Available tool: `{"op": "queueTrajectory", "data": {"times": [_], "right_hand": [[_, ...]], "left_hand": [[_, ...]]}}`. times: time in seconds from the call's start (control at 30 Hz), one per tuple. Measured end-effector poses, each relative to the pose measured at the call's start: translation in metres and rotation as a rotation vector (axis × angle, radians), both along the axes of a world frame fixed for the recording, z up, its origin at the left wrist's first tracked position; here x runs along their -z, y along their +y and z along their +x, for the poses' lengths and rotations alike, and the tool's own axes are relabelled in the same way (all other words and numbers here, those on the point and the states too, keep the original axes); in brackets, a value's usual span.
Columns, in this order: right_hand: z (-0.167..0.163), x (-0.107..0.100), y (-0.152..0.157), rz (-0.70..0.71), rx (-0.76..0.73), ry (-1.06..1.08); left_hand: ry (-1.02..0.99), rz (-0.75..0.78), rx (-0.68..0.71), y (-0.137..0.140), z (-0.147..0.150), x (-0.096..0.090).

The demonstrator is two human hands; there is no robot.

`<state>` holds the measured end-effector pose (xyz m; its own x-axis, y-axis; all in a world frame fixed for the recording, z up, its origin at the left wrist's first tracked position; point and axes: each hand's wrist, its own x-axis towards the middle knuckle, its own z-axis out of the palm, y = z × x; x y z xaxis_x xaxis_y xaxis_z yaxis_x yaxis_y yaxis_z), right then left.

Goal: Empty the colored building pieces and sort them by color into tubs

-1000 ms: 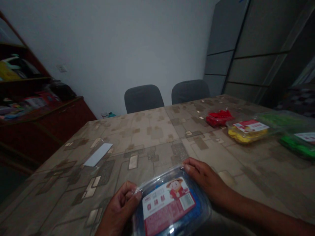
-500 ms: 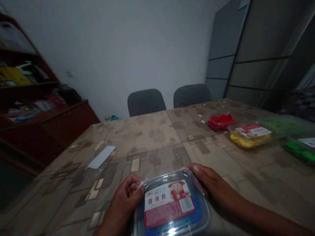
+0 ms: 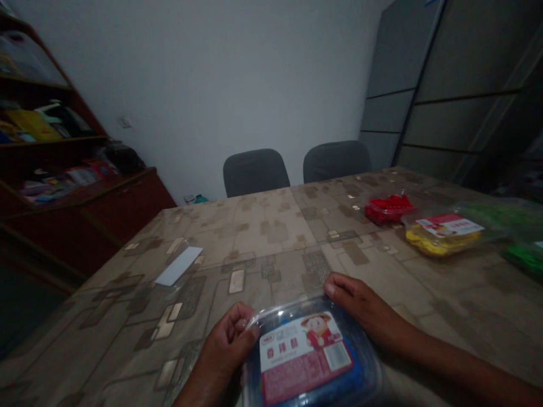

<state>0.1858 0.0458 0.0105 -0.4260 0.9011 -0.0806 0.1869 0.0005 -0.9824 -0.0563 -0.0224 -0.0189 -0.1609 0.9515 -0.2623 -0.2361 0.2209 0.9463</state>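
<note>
A clear plastic container (image 3: 360,362) with blue contents and a red-and-white label is at the bottom centre of the head view. My left hand (image 3: 231,339) grips its left edge, thumb on top and fingers curled beside the rim. At the far right corner, my right hand (image 3: 360,308) has its thumb on the rim, with the other fingers partly hidden behind the side. The lid looks closed. What the blue contents are, I cannot make out through the label and glare.
On the table (image 3: 271,232), a white strip (image 3: 179,265) lies to the left. At the right stand containers with red (image 3: 389,209), yellow (image 3: 443,234) and green (image 3: 526,260) contents. Two grey chairs (image 3: 257,172) are at the far edge. A cluttered shelf (image 3: 55,141) stands left.
The view has shifted slightly, so the container and both hands appear a little further right. Both hands keep their hold on the container.
</note>
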Motion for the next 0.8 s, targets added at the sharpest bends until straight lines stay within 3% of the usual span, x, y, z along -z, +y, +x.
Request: {"op": "queueTrajectory", "data": {"times": [0.27, 0.47, 0.67, 0.8], "right_hand": [[-0.005, 0.008, -0.008, -0.062, 0.080, 0.138], [-0.003, 0.003, -0.009, -0.030, 0.067, 0.093], [0.020, -0.009, -0.012, 0.037, -0.015, -0.135], [0.031, -0.016, -0.013, 0.152, -0.015, -0.352]], "left_hand": [[-0.138, -0.017, 0.113, -0.004, 0.002, -0.013], [-0.144, -0.022, 0.141, -0.005, 0.001, -0.017], [0.034, -0.010, 0.053, -0.006, 0.002, -0.018], [0.195, 0.092, 0.007, -0.006, 0.003, -0.028]]}}
